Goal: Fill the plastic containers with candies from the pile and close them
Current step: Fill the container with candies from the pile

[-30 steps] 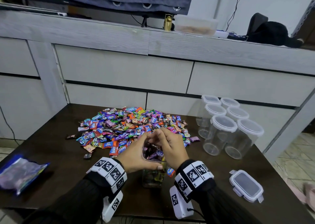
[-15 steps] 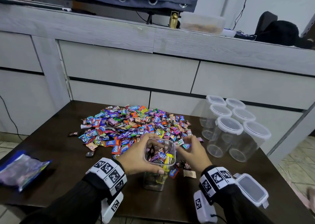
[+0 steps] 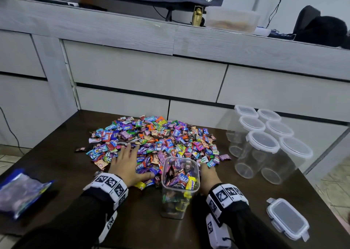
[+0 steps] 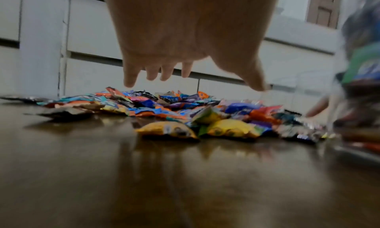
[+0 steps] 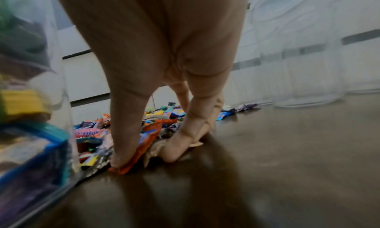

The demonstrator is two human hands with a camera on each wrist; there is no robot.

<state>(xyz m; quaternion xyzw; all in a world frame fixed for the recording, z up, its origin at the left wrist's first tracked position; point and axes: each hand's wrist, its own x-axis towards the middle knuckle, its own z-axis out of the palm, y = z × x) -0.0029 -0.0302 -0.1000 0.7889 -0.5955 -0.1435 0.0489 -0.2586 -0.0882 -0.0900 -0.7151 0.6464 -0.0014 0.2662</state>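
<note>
left hand: fingers spread, flat over near edge of candy pile, holding nothing.
right hand: thumb and fingers pinching wrappers against the surface, just right of open container.
container: upright between the hands, nearly full; its lid lies well right.
empty containers: lidded, far right.
risk: a wrist may clip the container and tip it; overfilling may stop the lid seating.

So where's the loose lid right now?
In the head view the lid lies flat on the table's near right corner, right of the right hand and nearer than the cluster of empty jars.
</note>
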